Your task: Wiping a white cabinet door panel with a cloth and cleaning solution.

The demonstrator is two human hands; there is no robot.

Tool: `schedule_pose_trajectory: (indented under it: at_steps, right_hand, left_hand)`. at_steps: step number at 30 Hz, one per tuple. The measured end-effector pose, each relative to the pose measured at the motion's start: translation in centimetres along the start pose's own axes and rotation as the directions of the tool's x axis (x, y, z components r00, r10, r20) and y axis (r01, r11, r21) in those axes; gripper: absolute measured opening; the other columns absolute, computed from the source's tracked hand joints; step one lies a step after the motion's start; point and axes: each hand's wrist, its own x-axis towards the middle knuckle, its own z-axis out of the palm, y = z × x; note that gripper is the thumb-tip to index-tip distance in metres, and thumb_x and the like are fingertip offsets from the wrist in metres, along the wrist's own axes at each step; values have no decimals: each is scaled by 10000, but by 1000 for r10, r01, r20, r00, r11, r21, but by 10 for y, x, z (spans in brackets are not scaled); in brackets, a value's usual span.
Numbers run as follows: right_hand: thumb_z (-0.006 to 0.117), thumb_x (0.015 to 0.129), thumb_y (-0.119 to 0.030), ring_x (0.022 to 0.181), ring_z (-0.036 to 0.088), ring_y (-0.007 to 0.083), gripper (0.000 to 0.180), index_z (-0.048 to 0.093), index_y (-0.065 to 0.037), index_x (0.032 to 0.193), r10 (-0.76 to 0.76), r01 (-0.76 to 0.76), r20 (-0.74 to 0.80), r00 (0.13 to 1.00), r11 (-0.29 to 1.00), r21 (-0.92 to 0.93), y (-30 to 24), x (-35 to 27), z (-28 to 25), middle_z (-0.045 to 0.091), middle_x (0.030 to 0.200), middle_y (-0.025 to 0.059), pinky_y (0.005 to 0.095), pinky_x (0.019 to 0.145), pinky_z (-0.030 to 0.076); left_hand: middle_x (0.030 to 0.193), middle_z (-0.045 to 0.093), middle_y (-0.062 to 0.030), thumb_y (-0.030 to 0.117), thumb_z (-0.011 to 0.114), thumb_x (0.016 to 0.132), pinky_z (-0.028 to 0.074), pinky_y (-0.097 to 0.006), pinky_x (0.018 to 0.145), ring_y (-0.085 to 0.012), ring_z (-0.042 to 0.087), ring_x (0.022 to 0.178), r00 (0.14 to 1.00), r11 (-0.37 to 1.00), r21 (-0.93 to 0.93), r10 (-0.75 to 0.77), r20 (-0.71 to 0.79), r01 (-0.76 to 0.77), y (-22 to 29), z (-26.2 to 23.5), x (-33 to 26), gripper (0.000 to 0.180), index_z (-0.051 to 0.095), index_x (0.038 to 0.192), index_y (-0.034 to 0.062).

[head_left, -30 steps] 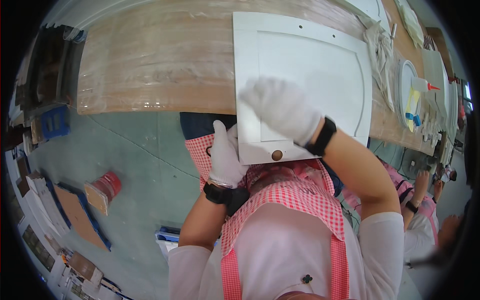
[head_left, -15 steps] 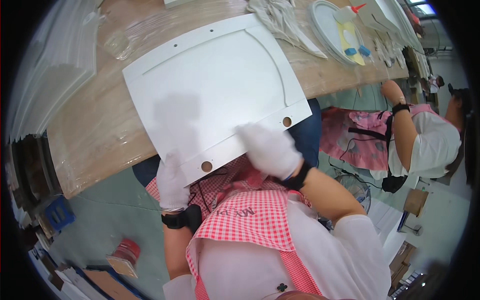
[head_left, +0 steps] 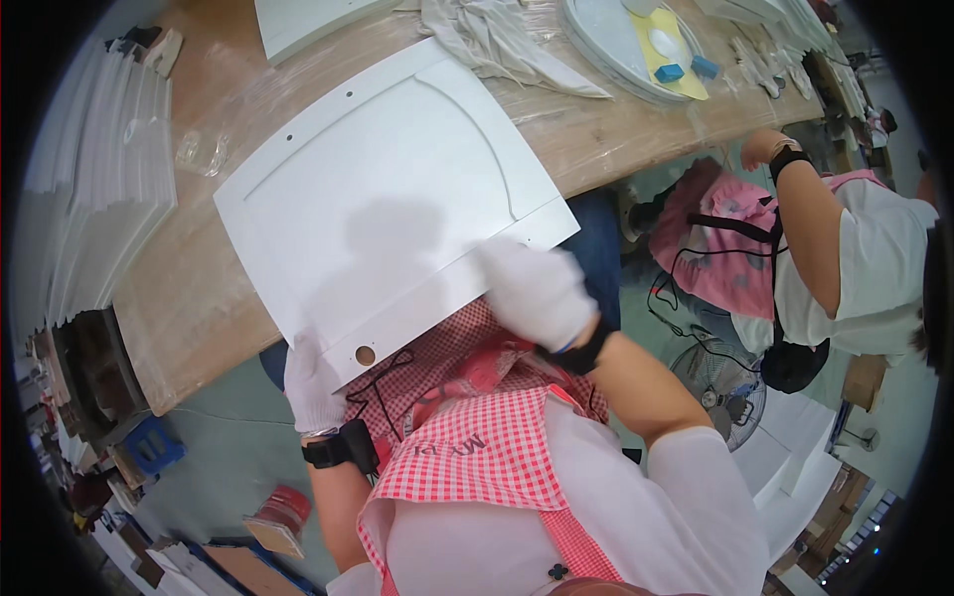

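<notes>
A white panel [head_left: 328, 189] with a curved far edge and a shallow recessed outline lies flat, its near edge jutting past the table [head_left: 189, 338] over my lap. My left hand [head_left: 313, 385], in a white glove, is closed on the panel's near left corner with the thumb on top. Close by is a round hole [head_left: 366, 356] in the near strip. My right hand [head_left: 537, 290], gloved too, is over the near edge farther right. Motion smears its fingers, so whether it holds anything is unclear.
Thin white panels [head_left: 89, 189] are stacked at the left. Beyond the panel lie a crumpled whitish cloth [head_left: 487, 45] and a round tray [head_left: 606, 60] with blue blocks [head_left: 669, 73]. A co-worker's hand [head_left: 763, 147] is at the table's right. A fan [head_left: 730, 397] stands low right.
In the picture, the panel, my left hand and the table items have shifted left as the view moved. My right hand stays by the near edge, and the panel's right hole is now hidden.
</notes>
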Motion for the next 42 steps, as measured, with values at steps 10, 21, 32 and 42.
schedule_pose_trajectory:
  at_steps: [10, 21, 32, 42]
  right_hand:
    - [637, 906, -92, 772, 692, 355, 189, 706, -126, 1079, 147, -143, -118, 982, 989, 48, 40, -29, -30, 673, 887, 128, 468, 653, 561]
    - [660, 898, -100, 803, 686, 367, 278, 699, -114, 1172, 219, -211, -293, 931, 976, 58, 86, -38, -24, 672, 930, 128, 464, 689, 565]
    - [632, 865, -75, 714, 685, 339, 374, 678, -128, 1233, 106, -94, -127, 986, 990, 101, 40, -21, -18, 657, 876, 121, 460, 621, 559]
    - [664, 877, -84, 771, 688, 318, 308, 705, -134, 1178, 9, 16, -216, 976, 993, 115, 58, -25, -55, 649, 882, 107, 433, 653, 551]
  left_hand:
    - [1411, 615, -152, 284, 468, 1130, 537, -435, 1056, -289, 639, 1260, 994, 1000, 17, 2, -109, -1, 3, 5, -7, 476, 446, 1492, -24]
    - [1431, 618, -144, 309, 498, 1120, 548, -437, 1047, -287, 645, 1264, 990, 996, 88, 39, -137, -27, 8, 2, 0, 499, 465, 1494, -21]
    - [1434, 625, -157, 335, 489, 1120, 527, -450, 1077, -303, 645, 1268, 988, 987, 131, 110, -112, -95, -1, 5, 4, 523, 479, 1488, -37]
    - [1375, 643, -152, 266, 550, 1098, 529, -450, 1055, -295, 652, 1230, 994, 996, 17, 91, -62, -90, 8, -6, -3, 466, 493, 1445, -40]
